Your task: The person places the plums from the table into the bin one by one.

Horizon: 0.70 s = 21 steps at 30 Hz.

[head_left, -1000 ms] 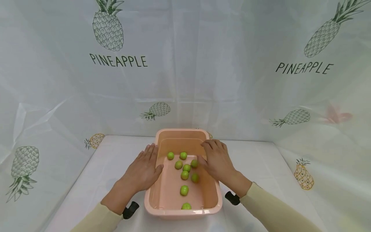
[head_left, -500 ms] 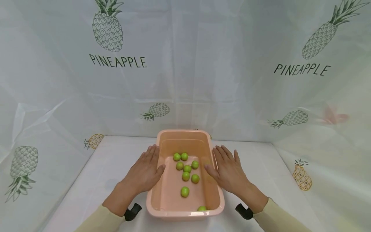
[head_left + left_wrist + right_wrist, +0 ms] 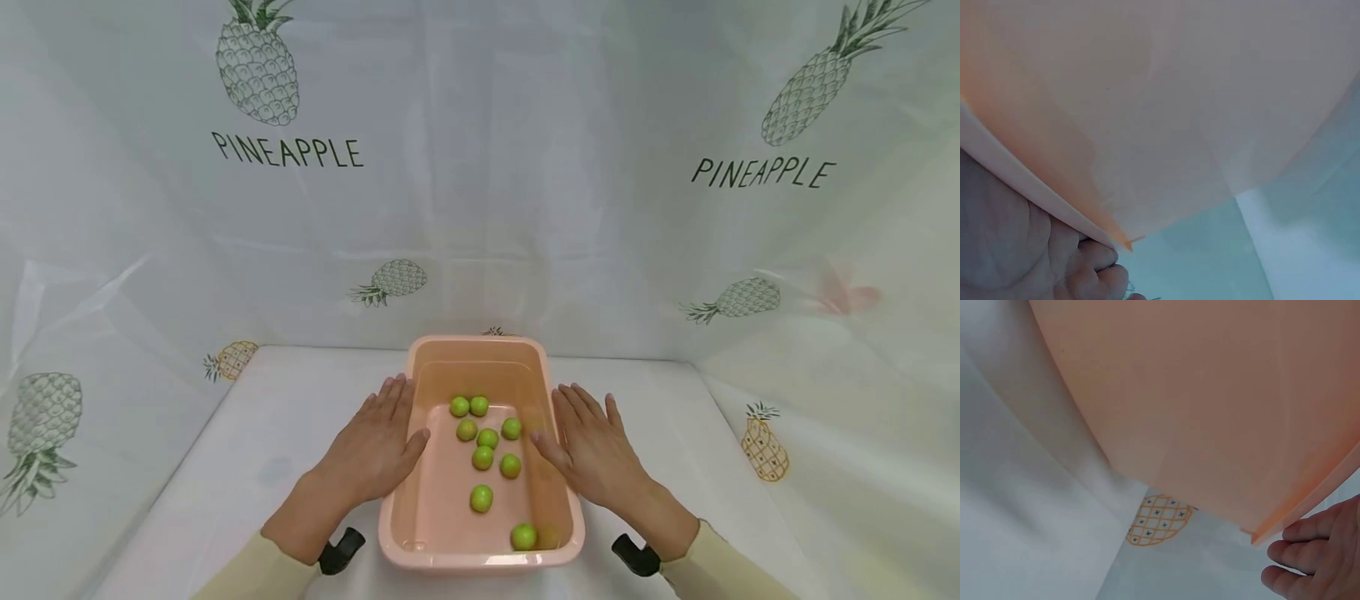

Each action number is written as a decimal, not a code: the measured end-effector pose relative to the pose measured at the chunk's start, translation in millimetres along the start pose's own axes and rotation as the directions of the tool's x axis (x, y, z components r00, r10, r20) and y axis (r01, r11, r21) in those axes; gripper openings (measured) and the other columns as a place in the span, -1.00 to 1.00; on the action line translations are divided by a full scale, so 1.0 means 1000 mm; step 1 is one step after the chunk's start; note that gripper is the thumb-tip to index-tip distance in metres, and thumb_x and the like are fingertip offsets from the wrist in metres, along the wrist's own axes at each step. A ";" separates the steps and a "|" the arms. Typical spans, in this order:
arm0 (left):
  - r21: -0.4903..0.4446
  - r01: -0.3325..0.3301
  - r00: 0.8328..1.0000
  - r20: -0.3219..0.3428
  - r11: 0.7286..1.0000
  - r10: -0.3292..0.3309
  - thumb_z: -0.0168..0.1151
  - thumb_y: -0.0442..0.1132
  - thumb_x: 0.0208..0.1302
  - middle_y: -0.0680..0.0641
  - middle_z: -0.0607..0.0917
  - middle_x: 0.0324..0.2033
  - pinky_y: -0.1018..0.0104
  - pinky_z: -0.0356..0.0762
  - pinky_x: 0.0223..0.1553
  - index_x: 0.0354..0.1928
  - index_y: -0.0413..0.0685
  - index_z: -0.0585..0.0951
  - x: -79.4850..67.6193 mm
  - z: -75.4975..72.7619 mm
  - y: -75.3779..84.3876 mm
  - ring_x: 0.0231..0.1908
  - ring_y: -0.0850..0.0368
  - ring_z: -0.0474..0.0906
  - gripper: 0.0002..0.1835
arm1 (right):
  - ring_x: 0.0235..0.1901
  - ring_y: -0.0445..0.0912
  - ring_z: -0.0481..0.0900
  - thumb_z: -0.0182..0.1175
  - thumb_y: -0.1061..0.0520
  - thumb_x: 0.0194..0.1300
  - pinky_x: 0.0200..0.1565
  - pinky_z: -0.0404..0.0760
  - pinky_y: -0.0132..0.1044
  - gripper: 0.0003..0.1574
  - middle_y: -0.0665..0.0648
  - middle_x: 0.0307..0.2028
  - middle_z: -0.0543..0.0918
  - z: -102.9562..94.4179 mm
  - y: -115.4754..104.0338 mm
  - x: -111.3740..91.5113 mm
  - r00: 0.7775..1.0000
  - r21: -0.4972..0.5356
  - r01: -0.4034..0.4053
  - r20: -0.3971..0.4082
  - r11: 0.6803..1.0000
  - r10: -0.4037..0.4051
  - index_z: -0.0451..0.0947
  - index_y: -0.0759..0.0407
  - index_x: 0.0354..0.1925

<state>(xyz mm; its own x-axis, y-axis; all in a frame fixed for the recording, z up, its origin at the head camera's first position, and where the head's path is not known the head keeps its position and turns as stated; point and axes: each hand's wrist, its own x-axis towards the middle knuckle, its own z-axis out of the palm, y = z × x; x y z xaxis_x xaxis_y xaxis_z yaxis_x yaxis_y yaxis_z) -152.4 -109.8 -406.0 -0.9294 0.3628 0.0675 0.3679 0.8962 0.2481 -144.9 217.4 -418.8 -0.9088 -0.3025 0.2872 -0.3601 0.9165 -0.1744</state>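
A pink plastic basin [image 3: 457, 533] sits on the table between both hands, with several small round green fruits [image 3: 482, 498] scattered over its floor. Along its left rim lies my left hand [image 3: 371, 446], fingers straight and pointing away, thumb over the rim. On the opposite side my right hand [image 3: 596, 450] rests in the same way, its little finger a bit spread. From below, the left wrist view has the left fingers [image 3: 1107, 278] right at the underside of the rim. The right fingers [image 3: 1294, 553] touch the rim's outer edge in the right wrist view.
A white cover [image 3: 637, 417] lies over the table, and a pineapple-printed curtain [image 3: 487, 167] hangs behind and at both sides. The far end of the basin stands close to the back curtain. Black straps [image 3: 341, 552] are on both wrists.
My right hand has moved from over the basin's inside to its right rim. The nearest fruit has rolled right, and a back one has rolled right against its neighbour. My left hand stays put.
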 end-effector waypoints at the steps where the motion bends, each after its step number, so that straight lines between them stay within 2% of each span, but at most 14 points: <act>1: 0.003 -0.002 1.000 0.002 1.000 0.002 -0.03 0.11 0.63 -0.40 0.06 0.63 -0.26 0.06 0.60 0.63 -0.42 0.06 0.000 -0.001 0.000 0.65 -0.32 -0.05 -0.15 | 0.54 0.30 0.29 0.08 -0.35 0.56 0.46 0.08 0.55 -0.04 0.35 0.48 0.44 0.000 0.000 0.000 1.000 -0.001 -0.004 0.002 1.000 0.004 0.36 0.36 0.51; 8: 0.045 0.007 1.000 0.011 0.999 -0.008 -0.03 0.18 0.62 -0.38 0.03 0.64 -0.39 -0.08 0.59 0.64 -0.38 0.04 -0.001 -0.005 0.002 0.66 -0.32 -0.12 -0.10 | 0.55 0.32 0.27 0.09 -0.36 0.55 0.45 0.07 0.58 -0.03 0.35 0.49 0.43 0.000 -0.001 0.000 1.000 -0.012 -0.026 0.017 1.000 0.026 0.35 0.33 0.52; 15: 0.013 0.019 1.000 0.017 1.000 -0.020 -0.07 0.20 0.64 -0.35 0.01 0.65 -0.43 -0.16 0.59 0.65 -0.35 0.02 -0.002 -0.002 0.000 0.66 -0.31 -0.13 -0.10 | 0.55 0.33 0.26 0.07 -0.39 0.55 0.46 0.07 0.57 -0.03 0.35 0.50 0.41 0.002 0.002 0.000 0.999 -0.017 -0.038 0.015 0.999 0.039 0.36 0.30 0.52; 18: -0.008 0.035 0.999 -0.005 0.999 -0.035 -0.15 0.23 0.66 -0.36 0.02 0.65 -0.49 -0.18 0.56 0.65 -0.31 0.06 -0.004 -0.001 -0.007 0.66 -0.33 -0.14 -0.13 | 0.53 0.34 0.28 0.08 -0.38 0.55 0.45 0.08 0.57 -0.05 0.36 0.50 0.42 0.003 0.006 -0.002 0.999 -0.014 -0.046 -0.018 0.999 0.045 0.37 0.30 0.51; 21: -0.028 0.074 0.996 -0.039 0.997 -0.075 -0.24 0.29 0.67 -0.37 0.03 0.64 -0.59 -0.21 0.50 0.66 -0.23 0.10 -0.010 -0.002 -0.023 0.64 -0.40 -0.14 -0.15 | 0.52 0.35 0.29 0.09 -0.34 0.56 0.44 0.07 0.58 -0.08 0.37 0.50 0.40 0.007 0.019 -0.005 0.995 0.012 -0.075 -0.060 0.997 0.076 0.36 0.30 0.51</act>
